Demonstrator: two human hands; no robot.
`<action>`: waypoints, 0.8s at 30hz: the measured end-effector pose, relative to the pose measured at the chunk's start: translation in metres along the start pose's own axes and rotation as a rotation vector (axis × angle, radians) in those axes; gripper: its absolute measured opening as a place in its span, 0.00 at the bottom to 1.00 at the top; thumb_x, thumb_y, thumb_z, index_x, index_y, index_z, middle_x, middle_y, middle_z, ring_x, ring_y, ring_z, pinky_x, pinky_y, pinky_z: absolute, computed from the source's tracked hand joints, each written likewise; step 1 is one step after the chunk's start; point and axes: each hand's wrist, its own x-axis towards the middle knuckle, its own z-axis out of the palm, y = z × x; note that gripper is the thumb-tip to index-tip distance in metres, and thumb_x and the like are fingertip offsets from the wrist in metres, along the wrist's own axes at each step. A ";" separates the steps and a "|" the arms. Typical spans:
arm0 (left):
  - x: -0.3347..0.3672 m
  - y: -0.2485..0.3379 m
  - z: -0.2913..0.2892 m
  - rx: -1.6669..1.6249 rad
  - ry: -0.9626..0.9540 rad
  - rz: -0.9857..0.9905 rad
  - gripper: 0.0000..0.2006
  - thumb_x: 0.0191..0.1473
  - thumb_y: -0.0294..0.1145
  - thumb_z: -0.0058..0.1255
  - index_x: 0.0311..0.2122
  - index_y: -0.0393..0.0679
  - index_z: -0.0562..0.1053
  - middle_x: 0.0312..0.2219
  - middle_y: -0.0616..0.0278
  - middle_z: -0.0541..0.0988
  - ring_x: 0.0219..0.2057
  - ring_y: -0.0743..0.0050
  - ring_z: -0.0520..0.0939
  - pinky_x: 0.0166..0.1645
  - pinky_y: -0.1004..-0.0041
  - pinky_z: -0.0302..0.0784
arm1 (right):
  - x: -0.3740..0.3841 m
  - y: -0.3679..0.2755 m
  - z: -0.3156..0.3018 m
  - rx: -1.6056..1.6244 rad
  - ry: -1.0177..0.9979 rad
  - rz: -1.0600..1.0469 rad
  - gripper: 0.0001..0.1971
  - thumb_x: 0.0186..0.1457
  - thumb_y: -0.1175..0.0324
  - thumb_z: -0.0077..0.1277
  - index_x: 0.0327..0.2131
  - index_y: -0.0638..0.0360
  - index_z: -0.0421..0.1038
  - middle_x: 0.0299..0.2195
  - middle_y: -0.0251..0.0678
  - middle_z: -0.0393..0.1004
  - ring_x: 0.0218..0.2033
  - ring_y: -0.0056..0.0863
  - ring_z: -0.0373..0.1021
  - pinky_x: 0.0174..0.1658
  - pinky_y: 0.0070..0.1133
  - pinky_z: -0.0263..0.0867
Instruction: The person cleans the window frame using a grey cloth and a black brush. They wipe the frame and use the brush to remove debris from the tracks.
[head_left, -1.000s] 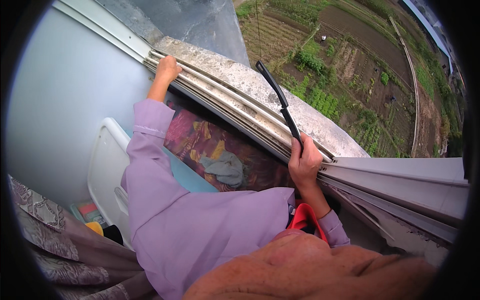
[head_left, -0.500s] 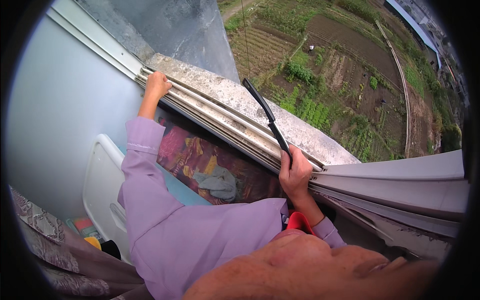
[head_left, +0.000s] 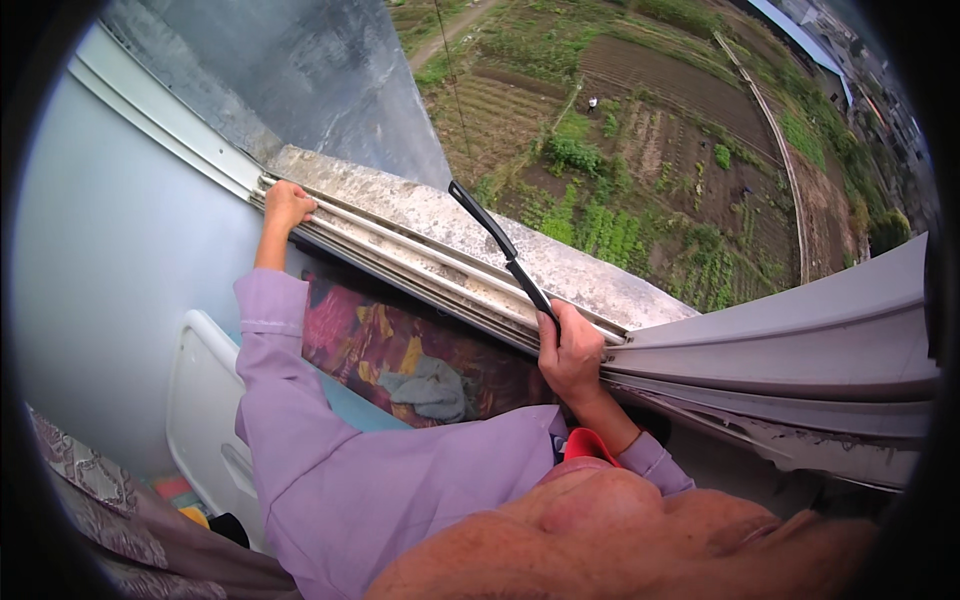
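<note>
My right hand (head_left: pixel 572 350) is closed round the lower end of a slim black jointed tool (head_left: pixel 488 225). The tool tilts up and left over the outer ledge; its exact kind is unclear. Under it runs a pale sliding-window track (head_left: pixel 420 252) with several parallel rails and dirt in its grooves. At the track's left end, by the frame, my left hand (head_left: pixel 288 205) rests on the rails with curled fingers. Whatever those fingers pinch, if anything, is hidden.
Outside the track lies a rough concrete ledge (head_left: pixel 370 198), with garden plots far below. Inside, a grey cloth (head_left: pixel 430 388) lies on a patterned fabric. A white plastic board-like piece (head_left: pixel 205 400) stands at left, near a curtain (head_left: pixel 90 500). White window frames (head_left: pixel 780 330) flank the right.
The whole view has shifted, so the hands, track and tool sit a little lower and further left in the picture. Both hands keep nearly the same places on the window track.
</note>
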 end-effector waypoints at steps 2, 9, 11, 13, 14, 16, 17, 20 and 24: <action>0.000 0.003 -0.003 -0.080 -0.003 -0.058 0.07 0.39 0.26 0.63 0.24 0.33 0.77 0.18 0.57 0.80 0.17 0.74 0.82 0.26 0.77 0.77 | 0.000 0.000 0.000 -0.001 -0.001 0.000 0.06 0.51 0.74 0.54 0.33 0.63 0.70 0.23 0.44 0.71 0.24 0.43 0.70 0.27 0.32 0.64; 0.012 0.014 0.002 -0.165 0.015 0.051 0.10 0.40 0.27 0.63 0.28 0.32 0.78 0.19 0.56 0.80 0.19 0.73 0.83 0.27 0.77 0.77 | 0.001 -0.003 -0.001 0.007 -0.003 -0.001 0.05 0.51 0.75 0.53 0.33 0.62 0.69 0.23 0.44 0.70 0.24 0.44 0.69 0.27 0.32 0.64; 0.015 0.040 0.011 -0.149 0.010 0.111 0.10 0.41 0.28 0.63 0.28 0.33 0.78 0.19 0.56 0.81 0.19 0.72 0.83 0.28 0.76 0.77 | 0.001 -0.001 -0.001 0.000 -0.008 0.008 0.05 0.51 0.75 0.53 0.33 0.62 0.69 0.23 0.44 0.70 0.24 0.43 0.69 0.27 0.32 0.64; 0.020 0.051 0.021 -0.080 0.020 0.149 0.09 0.40 0.28 0.62 0.27 0.33 0.77 0.18 0.53 0.80 0.20 0.69 0.83 0.30 0.74 0.78 | 0.000 -0.001 0.000 0.007 -0.013 0.017 0.05 0.51 0.74 0.53 0.33 0.62 0.69 0.23 0.44 0.70 0.24 0.43 0.69 0.27 0.32 0.64; 0.023 0.055 0.025 -0.042 0.000 0.154 0.08 0.40 0.27 0.62 0.26 0.34 0.78 0.19 0.52 0.80 0.21 0.67 0.83 0.31 0.73 0.78 | 0.000 -0.001 0.000 0.006 -0.012 0.013 0.05 0.51 0.74 0.53 0.33 0.62 0.69 0.23 0.44 0.70 0.24 0.43 0.69 0.27 0.32 0.64; 0.031 0.061 0.036 0.127 0.008 0.189 0.07 0.37 0.25 0.60 0.27 0.38 0.78 0.24 0.48 0.80 0.30 0.54 0.83 0.38 0.67 0.78 | 0.000 -0.002 -0.001 0.002 -0.006 0.009 0.05 0.51 0.74 0.53 0.33 0.62 0.70 0.23 0.43 0.70 0.24 0.43 0.69 0.27 0.32 0.64; 0.032 0.062 0.040 0.175 0.042 0.242 0.07 0.37 0.25 0.61 0.27 0.38 0.78 0.25 0.48 0.80 0.30 0.54 0.83 0.39 0.67 0.77 | 0.000 -0.001 -0.001 0.001 -0.005 0.007 0.05 0.51 0.74 0.53 0.33 0.62 0.70 0.23 0.43 0.70 0.23 0.43 0.69 0.27 0.32 0.64; 0.035 0.061 0.049 0.272 0.098 0.347 0.09 0.36 0.25 0.62 0.28 0.40 0.79 0.28 0.48 0.80 0.34 0.52 0.81 0.43 0.65 0.76 | 0.000 0.000 0.000 0.003 -0.003 0.004 0.05 0.51 0.74 0.53 0.33 0.62 0.70 0.23 0.44 0.70 0.23 0.43 0.69 0.27 0.32 0.64; 0.038 0.057 0.055 0.264 0.095 0.367 0.09 0.37 0.22 0.59 0.29 0.44 0.79 0.31 0.46 0.79 0.38 0.49 0.80 0.46 0.64 0.75 | -0.001 -0.001 0.000 0.002 -0.016 0.004 0.05 0.51 0.74 0.53 0.33 0.62 0.70 0.23 0.44 0.70 0.23 0.43 0.69 0.27 0.32 0.64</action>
